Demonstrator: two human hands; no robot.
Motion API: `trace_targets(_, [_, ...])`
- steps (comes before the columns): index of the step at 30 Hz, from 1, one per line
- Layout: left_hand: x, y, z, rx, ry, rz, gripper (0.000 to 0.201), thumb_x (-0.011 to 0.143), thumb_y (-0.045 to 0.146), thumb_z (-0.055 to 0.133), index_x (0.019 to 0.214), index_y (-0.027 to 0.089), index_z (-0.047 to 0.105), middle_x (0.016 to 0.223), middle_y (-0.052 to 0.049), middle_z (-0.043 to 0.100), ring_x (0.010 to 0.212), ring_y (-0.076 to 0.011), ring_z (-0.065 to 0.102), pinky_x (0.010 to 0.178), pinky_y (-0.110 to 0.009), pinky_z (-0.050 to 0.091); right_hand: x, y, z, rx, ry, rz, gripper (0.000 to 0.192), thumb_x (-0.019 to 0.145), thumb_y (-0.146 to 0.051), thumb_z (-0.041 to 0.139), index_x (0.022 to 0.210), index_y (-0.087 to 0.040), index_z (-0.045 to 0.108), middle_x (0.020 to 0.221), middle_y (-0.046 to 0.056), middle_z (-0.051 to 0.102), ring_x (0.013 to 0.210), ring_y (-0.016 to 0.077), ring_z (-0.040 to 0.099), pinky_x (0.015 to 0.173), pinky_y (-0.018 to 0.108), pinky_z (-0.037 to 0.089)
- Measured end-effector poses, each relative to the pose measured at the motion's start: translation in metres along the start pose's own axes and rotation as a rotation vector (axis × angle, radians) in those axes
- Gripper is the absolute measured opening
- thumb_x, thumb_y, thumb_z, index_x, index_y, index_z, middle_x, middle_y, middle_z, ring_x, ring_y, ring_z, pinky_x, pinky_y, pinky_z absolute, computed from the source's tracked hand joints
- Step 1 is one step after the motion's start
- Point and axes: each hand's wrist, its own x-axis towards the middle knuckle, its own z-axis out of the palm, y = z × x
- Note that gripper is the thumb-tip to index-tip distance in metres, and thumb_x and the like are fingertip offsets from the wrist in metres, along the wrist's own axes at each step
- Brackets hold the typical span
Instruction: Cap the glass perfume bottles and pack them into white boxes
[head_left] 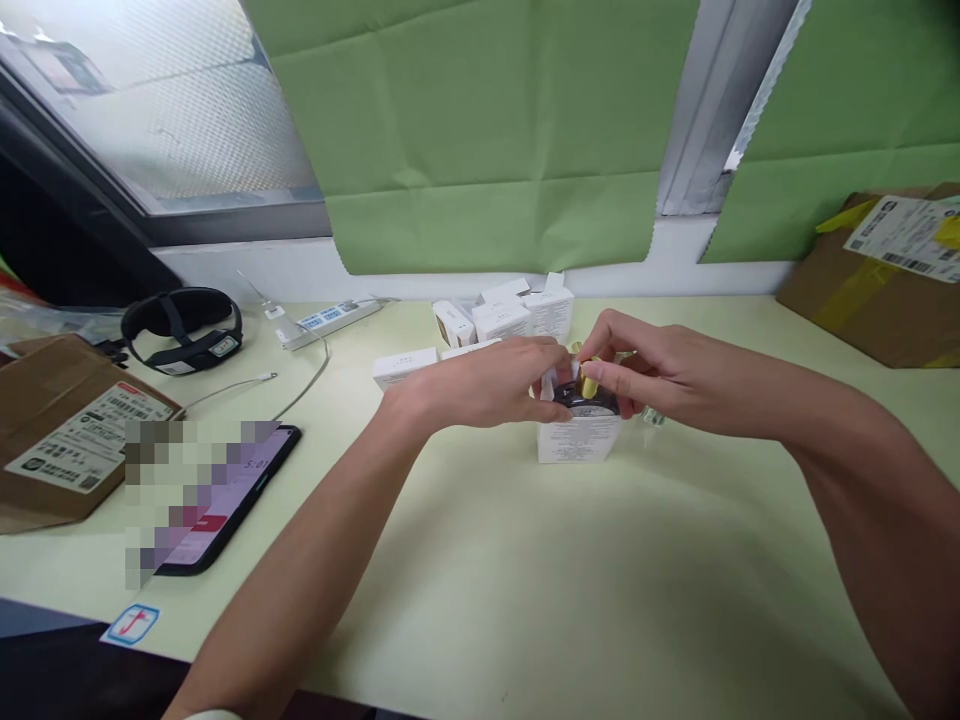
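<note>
A small white printed box stands upright on the table with its top open. In its mouth sits a dark, glossy, rounded bottle, which has a gold-coloured top. My right hand comes in from the right, thumb and fingers pinching the gold top. My left hand is closed at the box's left upper edge beside a raised flap; its fingertips are partly hidden. Just beyond my right hand lies a small clear-and-greenish item, too covered to name.
Several white boxes are grouped behind my hands, near the wall. To the left are a phone, a cardboard box, a black headset and a power strip with cables. Another cardboard box stands back right.
</note>
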Motion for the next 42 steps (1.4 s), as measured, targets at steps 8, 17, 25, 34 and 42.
trace_targets(8, [-0.001,0.000,0.000,-0.026,0.006,0.006,0.029,0.090,0.049,0.056,0.104,0.024,0.057,0.108,-0.002,0.063,0.089,-0.0176,0.061,0.069,-0.028,0.042,0.002,0.000,0.004,-0.033,-0.041,0.007,0.036,0.096,-0.062,0.036,0.098,-0.029,0.053,0.075,0.001,0.062,0.062,0.0178,0.052,0.055,0.031,0.036])
trace_targets(17, [-0.003,-0.001,-0.001,-0.039,-0.020,0.019,0.028,0.091,0.048,0.055,0.105,0.024,0.057,0.110,-0.002,0.063,0.090,-0.0173,0.061,0.070,-0.028,0.042,0.005,0.007,0.011,-0.097,-0.055,-0.006,0.037,0.096,-0.061,0.036,0.090,-0.029,0.052,0.070,0.001,0.051,0.063,0.0178,0.043,0.052,0.029,0.031])
trace_targets(25, [-0.003,-0.001,-0.002,-0.041,-0.015,0.017,0.027,0.090,0.046,0.056,0.108,0.024,0.057,0.111,-0.002,0.063,0.090,-0.0170,0.060,0.069,-0.027,0.042,0.006,0.007,0.010,-0.140,-0.099,-0.003,0.033,0.098,-0.057,0.035,0.094,-0.030,0.053,0.069,0.000,0.050,0.064,0.0187,0.043,0.052,0.029,0.030])
trace_targets(34, [-0.003,-0.004,-0.001,-0.017,-0.017,0.006,0.034,0.090,0.050,0.055,0.114,0.026,0.058,0.116,-0.003,0.063,0.091,-0.0179,0.061,0.070,-0.028,0.042,0.011,0.006,0.016,-0.264,-0.112,-0.043,0.034,0.098,-0.049,0.037,0.083,-0.028,0.059,0.065,-0.001,0.051,0.059,0.0168,0.043,0.054,0.030,0.027])
trace_targets(42, [-0.005,-0.004,-0.007,-0.063,-0.040,0.058,0.032,0.093,0.046,0.054,0.120,0.029,0.057,0.121,0.000,0.063,0.096,-0.0159,0.063,0.075,-0.026,0.044,-0.004,0.009,-0.014,-0.162,-0.023,-0.036,0.038,0.094,-0.061,0.045,0.107,-0.035,0.069,0.083,0.001,0.067,0.062,0.0170,0.052,0.054,0.030,0.036])
